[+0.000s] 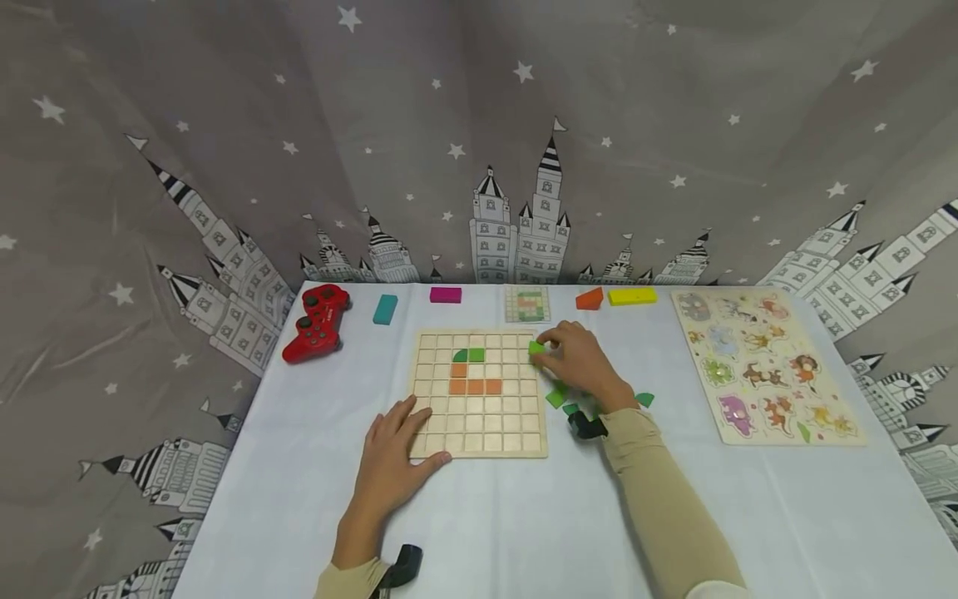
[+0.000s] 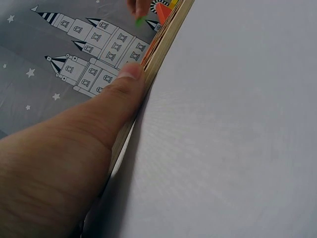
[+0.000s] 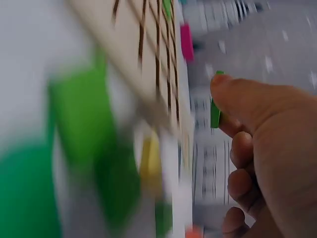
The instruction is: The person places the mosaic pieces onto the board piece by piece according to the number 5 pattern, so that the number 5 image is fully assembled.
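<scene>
Pinching a green tile (image 1: 535, 348) at the wooden grid board's (image 1: 479, 424) right edge, the right hand (image 1: 580, 362) has its grip closed on it. Left hand (image 1: 392, 462) lies flat, fingers straight, thumb against the board's near left corner. Loose green pieces (image 1: 557, 396) sit on the surface (image 1: 524, 516) just beside the right wrist.
</scene>
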Available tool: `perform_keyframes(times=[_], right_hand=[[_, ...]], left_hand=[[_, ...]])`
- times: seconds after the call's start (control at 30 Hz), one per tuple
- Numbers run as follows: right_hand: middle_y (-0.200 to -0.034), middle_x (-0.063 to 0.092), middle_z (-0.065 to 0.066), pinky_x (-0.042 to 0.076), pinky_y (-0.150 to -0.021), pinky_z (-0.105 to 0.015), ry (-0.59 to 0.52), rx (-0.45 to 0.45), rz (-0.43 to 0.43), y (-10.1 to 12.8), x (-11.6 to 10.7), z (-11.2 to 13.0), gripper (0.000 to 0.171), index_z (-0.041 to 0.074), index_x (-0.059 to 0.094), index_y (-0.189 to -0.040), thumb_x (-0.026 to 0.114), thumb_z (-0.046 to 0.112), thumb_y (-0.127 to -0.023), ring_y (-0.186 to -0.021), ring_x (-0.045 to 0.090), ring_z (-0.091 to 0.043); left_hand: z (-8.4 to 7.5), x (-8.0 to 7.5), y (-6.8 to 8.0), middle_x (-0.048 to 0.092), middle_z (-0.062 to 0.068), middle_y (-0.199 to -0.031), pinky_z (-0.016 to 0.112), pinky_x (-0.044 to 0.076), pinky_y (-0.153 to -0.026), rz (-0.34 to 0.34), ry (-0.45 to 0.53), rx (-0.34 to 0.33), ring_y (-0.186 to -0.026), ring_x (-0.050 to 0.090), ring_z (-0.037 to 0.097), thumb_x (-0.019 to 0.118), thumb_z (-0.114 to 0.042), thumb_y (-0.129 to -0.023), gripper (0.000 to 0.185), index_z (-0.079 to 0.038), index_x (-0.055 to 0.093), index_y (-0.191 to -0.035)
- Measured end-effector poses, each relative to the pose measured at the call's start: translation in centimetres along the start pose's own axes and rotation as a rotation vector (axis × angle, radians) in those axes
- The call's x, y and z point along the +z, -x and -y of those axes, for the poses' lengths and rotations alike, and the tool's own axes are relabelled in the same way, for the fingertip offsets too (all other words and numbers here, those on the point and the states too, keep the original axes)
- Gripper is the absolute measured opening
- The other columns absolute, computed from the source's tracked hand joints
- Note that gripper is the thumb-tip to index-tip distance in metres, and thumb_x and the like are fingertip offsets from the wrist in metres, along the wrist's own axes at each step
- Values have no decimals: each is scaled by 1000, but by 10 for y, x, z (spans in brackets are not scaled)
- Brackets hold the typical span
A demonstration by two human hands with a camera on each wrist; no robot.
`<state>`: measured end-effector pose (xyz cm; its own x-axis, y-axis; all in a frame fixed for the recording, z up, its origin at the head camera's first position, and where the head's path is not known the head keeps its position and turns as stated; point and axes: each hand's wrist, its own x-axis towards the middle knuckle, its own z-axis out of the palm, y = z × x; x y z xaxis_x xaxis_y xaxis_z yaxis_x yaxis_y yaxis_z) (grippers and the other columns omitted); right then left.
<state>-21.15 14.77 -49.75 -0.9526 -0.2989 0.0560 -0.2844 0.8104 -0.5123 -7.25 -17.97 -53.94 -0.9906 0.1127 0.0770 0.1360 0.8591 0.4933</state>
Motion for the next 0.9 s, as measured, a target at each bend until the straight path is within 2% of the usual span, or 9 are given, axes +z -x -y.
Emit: perform_keyframes(times=[0.13,0.27,0.47,0.63,0.9], right_hand=[[-102,65,-4,45,-90,-45,6,-15,32,-16,18,28,35,13,74,-118,73,38,-94,-99,55,-23],[-107,67,-3,47,-93,-45,42,-64,56,-29,31,42,34,15,74,-119,71,39,-95,-102,58,-22],[-102,67,-2,46,-87,-43,143,-58,82,-29,44,46,33,17,74,-121,70,39,-97,-97,55,-21],[-96,65,0,42,-81,-40,105,-40,74,-27,47,47,31,17,75,-119,71,37,-96,-91,53,-20],[-92,64,2,41,-82,-40,67,-27,48,-33,47,50,30,18,77,-118,71,37,-96,-89,51,-20]], left_hand=[[1,1,-2,38,12,-163,58,16,-128,5,-1,12,-153,32,34,78,-60,-80,81,-18,55,-145],[0,1,-3,38,12,-163,58,16,-128,5,5,16,-153,32,34,79,-59,-80,80,-19,55,-145],[1,6,2,41,13,-161,59,18,-126,-22,2,24,-151,35,35,79,-59,-79,79,-18,57,-144],[0,7,6,41,13,-161,60,18,-126,-22,1,17,-150,36,35,80,-58,-79,79,-17,57,-143],[0,0,2,39,13,-162,59,16,-127,-6,-3,12,-152,33,35,79,-57,-80,80,-17,55,-145]])
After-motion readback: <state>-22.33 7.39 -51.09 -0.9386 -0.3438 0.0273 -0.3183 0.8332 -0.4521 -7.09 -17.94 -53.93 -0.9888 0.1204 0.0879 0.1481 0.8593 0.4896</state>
